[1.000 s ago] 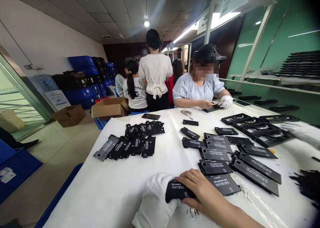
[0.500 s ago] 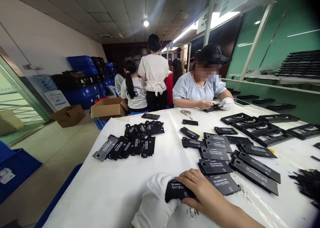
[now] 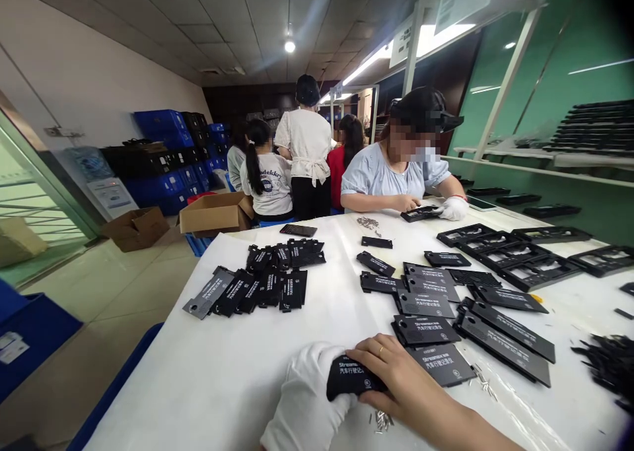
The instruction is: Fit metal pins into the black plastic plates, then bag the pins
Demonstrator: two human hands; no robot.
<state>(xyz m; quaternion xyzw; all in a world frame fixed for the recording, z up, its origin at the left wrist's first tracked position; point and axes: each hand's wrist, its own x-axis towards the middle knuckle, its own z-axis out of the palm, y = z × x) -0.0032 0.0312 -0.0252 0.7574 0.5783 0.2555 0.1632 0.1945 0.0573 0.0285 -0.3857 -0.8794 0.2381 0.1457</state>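
My left hand, in a white glove, wraps round the left end of a black plastic cover plate with white "Streamax" lettering. Bare and wearing a ring, my right hand grips the same plate from its right side, fingers over the top edge and thumb at the lower edge. The plate is tilted with its printed face towards me; its back is hidden. Just below it lie small metal pins on the white table. Similar printed cover plates lie overlapping right beside my right hand.
More cover plates are heaped at left, near a dark phone. Black frames and thin black parts lie at right. Across the table a co-worker handles a black part. Metal pins lie by the right plates.
My hands and the plate they hold stay almost still. Across the table, the co-worker's hands and black part have shifted slightly, and the standing person has moved a little.
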